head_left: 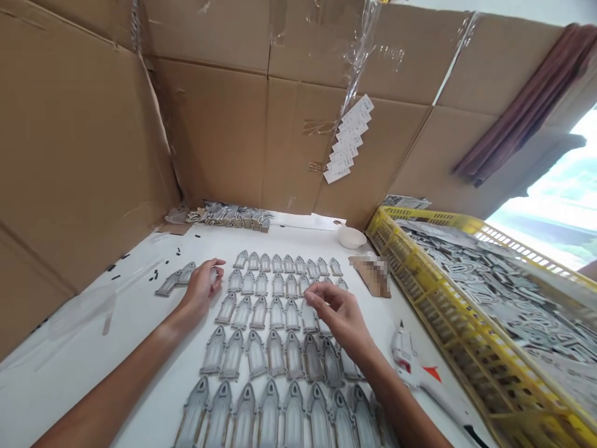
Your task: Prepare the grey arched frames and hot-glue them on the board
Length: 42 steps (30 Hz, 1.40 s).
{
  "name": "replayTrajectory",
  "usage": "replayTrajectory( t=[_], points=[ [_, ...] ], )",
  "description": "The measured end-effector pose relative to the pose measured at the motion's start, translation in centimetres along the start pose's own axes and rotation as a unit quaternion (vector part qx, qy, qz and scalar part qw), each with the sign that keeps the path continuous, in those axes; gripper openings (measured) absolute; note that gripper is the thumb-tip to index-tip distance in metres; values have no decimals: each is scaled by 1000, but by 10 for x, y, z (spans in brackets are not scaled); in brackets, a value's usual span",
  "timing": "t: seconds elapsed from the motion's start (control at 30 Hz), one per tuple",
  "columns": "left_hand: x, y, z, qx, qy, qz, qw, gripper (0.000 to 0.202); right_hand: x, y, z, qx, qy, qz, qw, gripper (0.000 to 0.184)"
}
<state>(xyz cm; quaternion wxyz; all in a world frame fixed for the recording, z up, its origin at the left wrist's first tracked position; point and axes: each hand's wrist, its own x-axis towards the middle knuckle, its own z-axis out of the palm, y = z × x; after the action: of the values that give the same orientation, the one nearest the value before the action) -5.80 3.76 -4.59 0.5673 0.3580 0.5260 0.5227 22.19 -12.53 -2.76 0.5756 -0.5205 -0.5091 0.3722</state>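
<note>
Several rows of small grey, pointed-arch window-shaped pieces [277, 311] lie on the white tabletop. My left hand [203, 285] is left of the upper rows, its fingers curled around something pale that they mostly hide. Beside it, a few more arched pieces [175, 280] lie loosely together. Over the right part of the middle rows is my right hand [339, 311], with thumb and index finger pinched together. Whatever may be between those fingertips is too small to make out. This hand and its forearm cover some pieces.
On the right stands a yellow plastic crate [420, 317] full of grey pieces. A white glue gun [405, 358] lies beside it. Farther back are a white bowl [352, 237], a brown scrap [373, 277] and a pile of pieces [237, 216]. Cardboard walls [224, 137] enclose the back and left.
</note>
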Motion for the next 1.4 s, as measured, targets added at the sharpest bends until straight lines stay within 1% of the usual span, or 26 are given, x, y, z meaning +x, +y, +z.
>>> replayTrajectory(
  t=[0.23, 0.43, 0.63, 0.87, 1.03, 1.17, 1.3, 1.4],
  points=[
    [-6, 1, 7, 19, 8, 24, 1000, 27, 2, 1, 1, 92, 1, 69, 993, 57],
    [-7, 1, 7, 26, -1, 25, 999, 26, 4, 6, 1, 121, 9, 110, 986, 55],
    [-6, 0, 7, 24, -7, 24, 999, 23, 8, 11, -1, 111, 11, 120, 986, 48],
    [-6, 0, 9, 25, -19, 28, 999, 23, 10, 10, -3, 96, 13, 129, 987, 36],
    [-6, 1, 9, 21, -20, 24, 999, 20, 9, 8, -3, 92, 3, 132, 987, 42],
    [-5, 1, 9, 18, -24, 23, 999, 18, 8, 8, -3, 83, -2, 119, 989, 47],
    [-6, 2, 10, 15, -21, 19, 1000, 16, 8, 11, -3, 75, 25, 105, 991, 50],
    [-6, 2, 11, 14, -20, 16, 1000, 16, 9, 14, -4, 59, 39, 91, 993, 49]
  ],
)
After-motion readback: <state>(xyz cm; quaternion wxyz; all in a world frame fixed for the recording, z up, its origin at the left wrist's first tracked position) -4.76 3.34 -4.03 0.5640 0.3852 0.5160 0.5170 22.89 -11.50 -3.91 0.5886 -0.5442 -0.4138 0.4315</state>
